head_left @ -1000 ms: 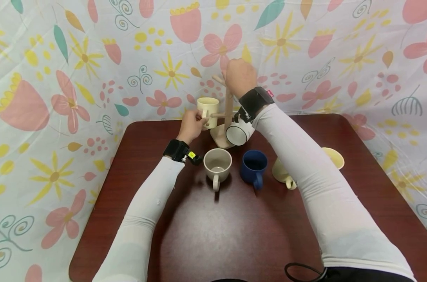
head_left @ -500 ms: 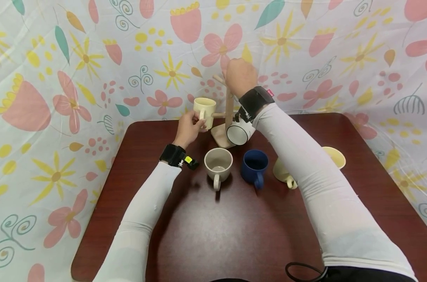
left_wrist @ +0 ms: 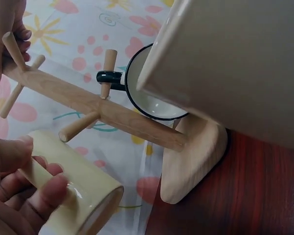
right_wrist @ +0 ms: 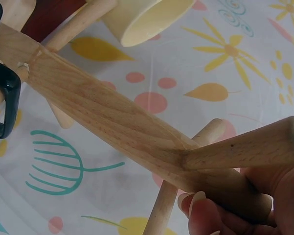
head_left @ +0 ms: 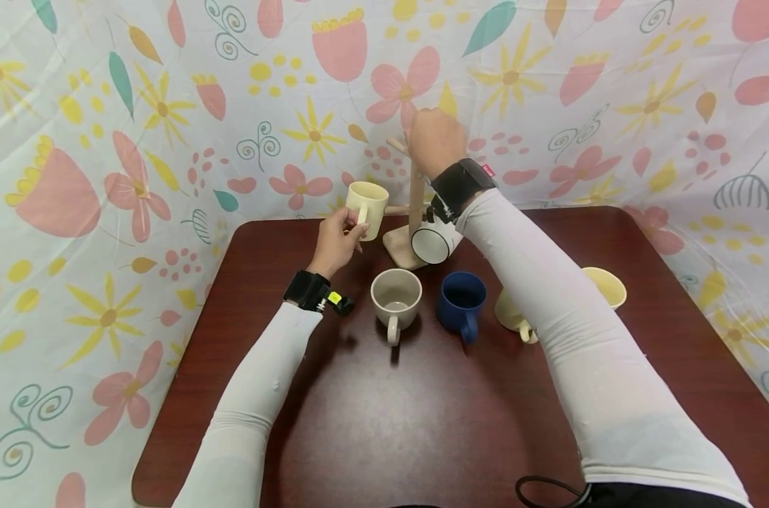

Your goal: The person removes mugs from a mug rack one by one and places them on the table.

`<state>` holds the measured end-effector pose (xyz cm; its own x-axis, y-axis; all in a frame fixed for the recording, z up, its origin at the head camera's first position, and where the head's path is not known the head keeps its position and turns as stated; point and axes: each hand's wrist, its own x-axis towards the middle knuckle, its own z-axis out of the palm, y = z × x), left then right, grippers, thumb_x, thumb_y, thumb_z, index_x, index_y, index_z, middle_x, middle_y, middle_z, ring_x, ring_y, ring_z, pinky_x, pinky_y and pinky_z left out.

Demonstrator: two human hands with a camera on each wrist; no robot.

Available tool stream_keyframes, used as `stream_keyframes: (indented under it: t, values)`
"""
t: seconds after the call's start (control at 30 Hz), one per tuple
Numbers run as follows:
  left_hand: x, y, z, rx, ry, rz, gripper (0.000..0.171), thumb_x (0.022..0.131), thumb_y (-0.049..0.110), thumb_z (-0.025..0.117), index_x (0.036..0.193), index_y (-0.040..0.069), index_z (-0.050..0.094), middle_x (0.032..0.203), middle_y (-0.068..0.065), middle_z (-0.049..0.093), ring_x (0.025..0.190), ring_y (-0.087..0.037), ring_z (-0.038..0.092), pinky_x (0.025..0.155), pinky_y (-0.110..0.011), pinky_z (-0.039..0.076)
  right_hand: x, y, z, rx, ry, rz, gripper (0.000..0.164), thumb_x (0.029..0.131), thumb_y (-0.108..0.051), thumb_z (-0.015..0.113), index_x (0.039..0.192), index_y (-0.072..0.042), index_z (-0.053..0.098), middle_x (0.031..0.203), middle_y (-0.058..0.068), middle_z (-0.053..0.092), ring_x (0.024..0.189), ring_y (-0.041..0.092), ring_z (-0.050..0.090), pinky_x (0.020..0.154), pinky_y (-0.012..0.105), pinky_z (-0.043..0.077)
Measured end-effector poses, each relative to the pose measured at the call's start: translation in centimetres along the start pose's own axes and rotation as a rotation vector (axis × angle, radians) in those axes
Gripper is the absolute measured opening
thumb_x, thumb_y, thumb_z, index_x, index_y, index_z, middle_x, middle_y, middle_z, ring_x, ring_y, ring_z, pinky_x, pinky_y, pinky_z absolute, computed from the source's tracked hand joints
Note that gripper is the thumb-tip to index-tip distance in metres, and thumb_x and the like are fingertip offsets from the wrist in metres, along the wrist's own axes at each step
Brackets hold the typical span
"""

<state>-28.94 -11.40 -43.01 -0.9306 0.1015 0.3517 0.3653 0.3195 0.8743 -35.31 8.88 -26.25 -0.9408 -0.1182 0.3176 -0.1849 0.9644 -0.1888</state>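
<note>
My left hand (head_left: 338, 240) pinches the handle of a pale yellow mug (head_left: 370, 209), lifted above the table and slightly tilted. In the left wrist view this mug (left_wrist: 83, 176) is apart from the tip of the nearest peg (left_wrist: 80, 126). My right hand (head_left: 437, 141) grips the top of a wooden mug tree (head_left: 416, 197); in the right wrist view its fingers (right_wrist: 208, 215) curl round the post (right_wrist: 107, 112) below the upper pegs. A white mug with a dark rim (head_left: 431, 245) hangs by its dark handle from a lower peg on the right.
On the dark red table (head_left: 397, 423) stand a grey-beige mug (head_left: 395, 300), a blue mug (head_left: 462, 303) and a yellowish mug (head_left: 510, 310) partly behind the right sleeve. A pale yellow cup (head_left: 607, 286) shows beyond that sleeve. Flowered cloth (head_left: 232, 106) hangs behind and left.
My left hand has moved left with the pale yellow mug, away from the tree's post, and the mug has tilted a little. The right hand keeps its hold on the post.
</note>
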Motion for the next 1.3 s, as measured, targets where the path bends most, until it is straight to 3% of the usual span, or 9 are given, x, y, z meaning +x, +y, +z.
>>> stream_keyframes:
  t: [0.1,0.23,0.57,0.67,0.8,0.97,1.2,1.3]
  values:
    - [-0.2,-0.2,-0.2,0.049,0.013,0.024,0.013,0.101,0.007,0.067,0.101,-0.004,0.059,0.09,-0.021,0.067,0.058,-0.017,0.057,0.054,-0.03,0.052,0.0,-0.1,0.0,-0.003,-0.003,0.002,0.037,0.109,-0.03,0.05,0.103,0.001,0.07,0.099,0.017,0.07,0.085,0.033,0.065,0.076,0.05,0.059]
    - [-0.4,-0.3,-0.4,0.05,0.016,0.026,0.014,0.101,0.008,0.067,0.102,-0.004,0.059,0.091,-0.021,0.067,0.057,-0.014,0.054,0.054,-0.023,0.048,0.0,-0.1,0.1,-0.01,-0.005,0.004,0.038,0.109,-0.03,0.048,0.103,0.0,0.07,0.101,0.017,0.071,0.085,0.033,0.065,0.077,0.05,0.06]
    - [-1.0,-0.4,-0.6,-0.021,0.037,0.029,0.019,0.1,0.008,0.069,0.099,-0.007,0.057,0.091,-0.027,0.069,0.058,-0.024,0.057,0.054,-0.022,0.048,0.0,-0.2,0.2,-0.013,0.017,-0.006,0.038,0.109,-0.03,0.05,0.103,0.001,0.07,0.101,0.018,0.072,0.085,0.034,0.066,0.076,0.05,0.059]
    - [-1.2,-0.5,-0.7,-0.053,0.033,0.021,0.022,0.099,0.007,0.07,0.099,-0.009,0.055,0.091,-0.029,0.068,0.058,-0.032,0.058,0.054,-0.028,0.052,0.0,-0.2,0.3,-0.017,0.014,-0.006,0.038,0.109,-0.031,0.049,0.103,0.001,0.07,0.102,0.018,0.072,0.086,0.034,0.066,0.076,0.05,0.06]
    - [-1.4,-0.7,-0.8,-0.084,0.036,0.02,0.022,0.098,0.005,0.07,0.097,-0.009,0.053,0.087,-0.028,0.065,0.058,-0.034,0.059,0.056,-0.034,0.053,0.1,-0.3,0.3,-0.012,0.008,0.0,0.039,0.11,-0.03,0.048,0.104,0.001,0.07,0.102,0.018,0.072,0.086,0.035,0.067,0.077,0.051,0.06]
    - [-1.7,-1.2,-1.1,-0.103,0.037,0.037,0.019,0.098,0.003,0.07,0.093,-0.005,0.053,0.079,-0.019,0.061,0.057,-0.029,0.062,0.055,-0.027,0.053,0.1,-0.4,0.2,-0.004,-0.005,0.005,0.039,0.11,-0.031,0.047,0.105,0.001,0.069,0.1,0.017,0.07,0.085,0.034,0.065,0.077,0.049,0.059]
    - [-1.7,-1.7,-1.1,-0.136,0.0,0.058,0.017,0.097,-0.002,0.069,0.092,-0.005,0.053,0.081,-0.02,0.063,0.066,-0.049,0.064,0.058,-0.029,0.058,0.1,-0.2,0.1,-0.005,0.001,0.004,0.039,0.109,-0.03,0.048,0.104,0.002,0.07,0.101,0.019,0.071,0.086,0.036,0.066,0.078,0.052,0.059]
    - [-1.8,-1.8,-1.1,-0.137,-0.005,0.062,0.018,0.096,-0.002,0.07,0.092,-0.006,0.053,0.082,-0.022,0.064,0.064,-0.046,0.065,0.058,-0.029,0.057,0.1,-0.2,0.0,-0.006,-0.001,-0.001,0.038,0.109,-0.03,0.049,0.105,0.002,0.069,0.101,0.019,0.071,0.087,0.036,0.066,0.079,0.052,0.059]
